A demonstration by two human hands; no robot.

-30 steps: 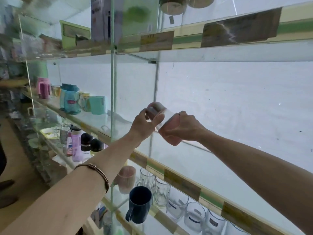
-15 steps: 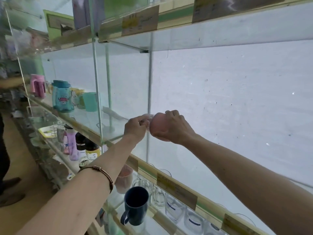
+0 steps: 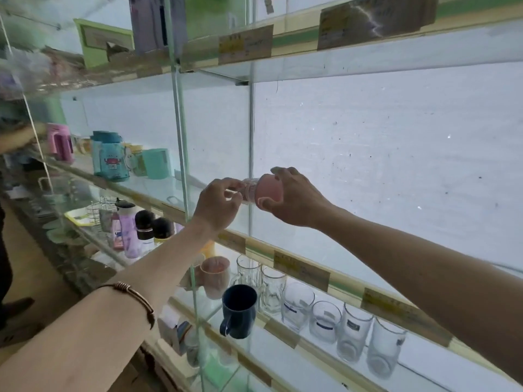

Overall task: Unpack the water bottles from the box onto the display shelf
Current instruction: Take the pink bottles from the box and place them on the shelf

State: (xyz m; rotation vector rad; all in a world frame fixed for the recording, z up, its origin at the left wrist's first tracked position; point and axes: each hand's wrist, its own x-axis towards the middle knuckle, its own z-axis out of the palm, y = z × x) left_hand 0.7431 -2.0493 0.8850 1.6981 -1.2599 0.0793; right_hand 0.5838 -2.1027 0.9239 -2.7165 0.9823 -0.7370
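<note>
Both hands share the grip on one pink water bottle (image 3: 263, 190), held on its side in the middle of the frame, above the glass display shelf (image 3: 325, 250) and not yet touching it. The right hand (image 3: 294, 199) curls round the pink end, thumb below and fingers over the top. The left hand (image 3: 218, 203) pinches the clear threaded end with its fingertips; whether it is turning a cap or just steadying, I cannot tell. The box is out of view.

This looks like the placing step for this bottle. Next it needs tipping upright and lowering onto the bare glass of this bay, right of the glass divider (image 3: 250, 154), then both hands letting go. Below, the tumblers (image 3: 353, 332) and navy mug (image 3: 239, 309) sit on a lower shelf, well clear of this work.
</note>
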